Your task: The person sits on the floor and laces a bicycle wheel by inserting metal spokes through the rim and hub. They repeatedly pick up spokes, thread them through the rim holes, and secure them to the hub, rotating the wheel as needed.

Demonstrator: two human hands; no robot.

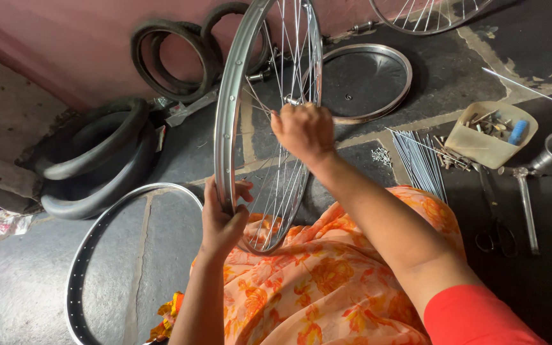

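The wheel (269, 121) runs past the top edge; the right hand (303, 131) hides its hub.

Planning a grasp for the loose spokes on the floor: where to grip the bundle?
Grip the spoke bundle across its middle, from above. The spokes lie flat and side by side on the floor, ends fanning slightly, so fingers closing across the middle would likely gather them.

The left hand (222, 220) gripped the rim of an upright spoked wheel (237, 83), fingers wrapped around its edge. The right hand (303, 131) was closed among the spokes near the hub. Right of that hand lay a bundle of loose spokes (418, 160) and a tub of small parts (490, 134). Left of the left hand lay a bare rim (84, 255) and tyres (97, 160).
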